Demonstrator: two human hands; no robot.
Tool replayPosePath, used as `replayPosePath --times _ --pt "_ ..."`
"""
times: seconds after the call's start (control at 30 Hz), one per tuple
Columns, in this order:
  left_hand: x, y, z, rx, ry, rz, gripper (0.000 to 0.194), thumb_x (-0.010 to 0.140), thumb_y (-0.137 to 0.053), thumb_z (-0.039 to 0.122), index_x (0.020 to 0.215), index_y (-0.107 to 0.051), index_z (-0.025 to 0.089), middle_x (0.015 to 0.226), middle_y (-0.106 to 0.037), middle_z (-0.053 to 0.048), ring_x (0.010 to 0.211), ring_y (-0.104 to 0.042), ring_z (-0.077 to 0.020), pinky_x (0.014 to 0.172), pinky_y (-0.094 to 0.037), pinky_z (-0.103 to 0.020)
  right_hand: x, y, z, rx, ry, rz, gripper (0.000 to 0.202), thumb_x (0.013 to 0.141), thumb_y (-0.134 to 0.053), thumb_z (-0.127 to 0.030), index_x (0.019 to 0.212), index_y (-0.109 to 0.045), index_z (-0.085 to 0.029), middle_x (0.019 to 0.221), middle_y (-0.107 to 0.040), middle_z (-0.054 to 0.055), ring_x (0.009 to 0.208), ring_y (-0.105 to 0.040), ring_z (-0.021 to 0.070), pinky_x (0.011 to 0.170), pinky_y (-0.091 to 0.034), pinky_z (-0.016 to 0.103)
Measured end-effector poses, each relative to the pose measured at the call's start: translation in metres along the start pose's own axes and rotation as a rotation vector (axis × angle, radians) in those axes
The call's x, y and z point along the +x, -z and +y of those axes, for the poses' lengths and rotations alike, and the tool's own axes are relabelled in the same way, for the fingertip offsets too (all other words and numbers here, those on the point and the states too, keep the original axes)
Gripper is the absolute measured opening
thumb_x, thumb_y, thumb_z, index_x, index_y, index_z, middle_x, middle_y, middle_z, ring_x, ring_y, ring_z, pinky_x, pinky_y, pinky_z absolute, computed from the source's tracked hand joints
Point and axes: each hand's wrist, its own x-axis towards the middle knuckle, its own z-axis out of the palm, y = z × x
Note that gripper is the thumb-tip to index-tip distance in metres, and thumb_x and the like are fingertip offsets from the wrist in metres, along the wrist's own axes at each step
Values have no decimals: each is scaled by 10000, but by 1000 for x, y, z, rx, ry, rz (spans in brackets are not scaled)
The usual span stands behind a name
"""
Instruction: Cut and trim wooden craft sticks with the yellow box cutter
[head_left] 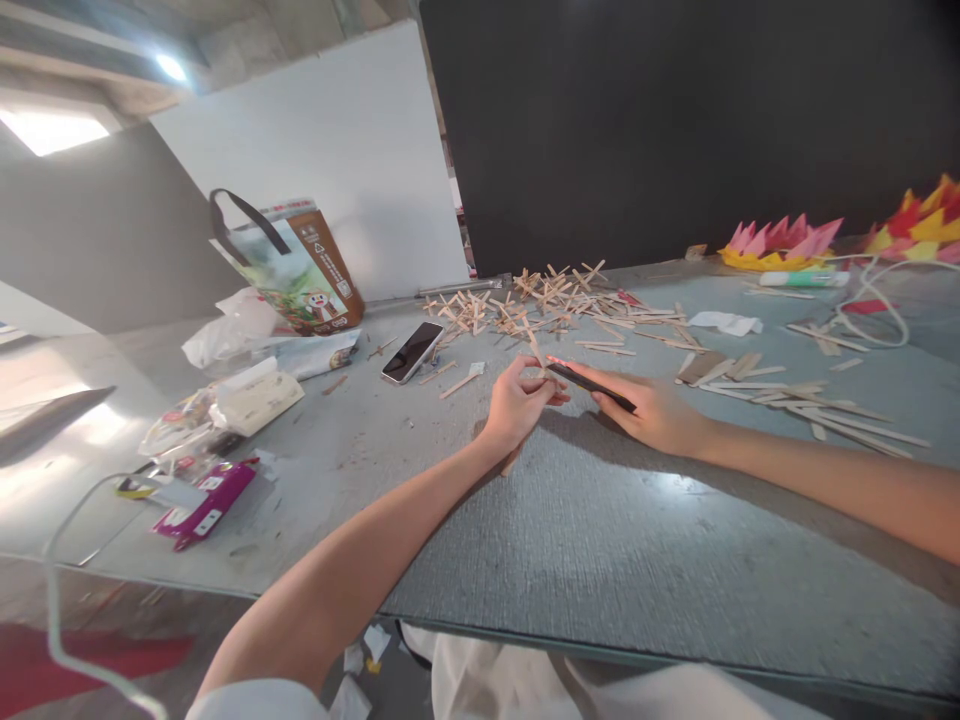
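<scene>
Above the middle of the table, my left hand [517,400] is closed around a flat wooden craft stick [533,342], which points up past the fingers. My right hand [652,410] grips a slim black tool [596,384] that looks like a utility knife. Its front end is against or very near the stick at my left fingertips; exact contact is hidden. Beneath my left wrist, part of another wooden stick [511,461] shows. Beyond my hands lies a heap of sticks joined into small crosses [555,290]. Loose craft sticks [810,400] are spread to the right.
A phone [412,352] lies left of my hands. Farther left are a printed bag [300,265], plastic packaging [240,400] and a purple packet [210,505]. Pink and yellow paper flowers [784,245], a green-and-white tube [805,279] and a white cable [874,325] occupy the back right.
</scene>
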Motion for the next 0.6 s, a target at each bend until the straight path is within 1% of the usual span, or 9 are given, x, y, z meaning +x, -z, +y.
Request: replayPosePath --times 0.1,0.2,0.3,0.43,0.5,0.6 --pt "-1 0 1 43 -12 0 292 891 -773 253 1089 -564 200 855 -828 -50 742 -822 -212 774 -670 -347 0 -1 0 -2 5 4 626 1127 -427 -258 1724 -339 -425 1688 -506 -55 1477 -598 248 1213 -534 447" --pt "-4 -1 1 156 -45 34 237 915 -727 224 1099 -579 207 882 -834 -52 773 -829 -217 765 -658 -332 -1 -3 3 0 13 13 643 1114 -442 -250 1723 -340 -427 1690 -504 -46 1473 -603 260 1209 -538 458" --pt "-7 -1 2 327 -124 79 212 926 -686 177 1117 -601 217 901 -837 -42 794 -831 -213 737 -631 -303 -4 -5 4 -18 17 16 654 1116 -442 -244 1735 -318 -411 1699 -495 -27 1480 -595 261 1201 -546 441" --pt "-10 -1 3 530 -229 91 264 917 -668 121 1152 -604 222 878 -836 -10 766 -818 -181 756 -596 -279 -5 -8 4 -70 62 34 694 1105 -451 -195 1747 -285 -401 1709 -480 -24 1498 -575 269 1220 -538 453" --pt "-10 -1 3 584 -252 93 269 915 -666 111 1150 -601 223 882 -836 1 750 -809 -165 754 -585 -267 -5 -8 4 -82 94 55 734 1088 -473 -168 1752 -266 -402 1708 -480 -24 1489 -583 273 1227 -538 466" --pt "-10 -1 5 593 -254 84 235 936 -643 115 1138 -596 225 880 -830 7 737 -800 -147 704 -573 -239 -4 -8 4 -88 121 77 763 1077 -490 -153 1759 -243 -390 1699 -492 -15 1468 -603 272 1211 -554 459"
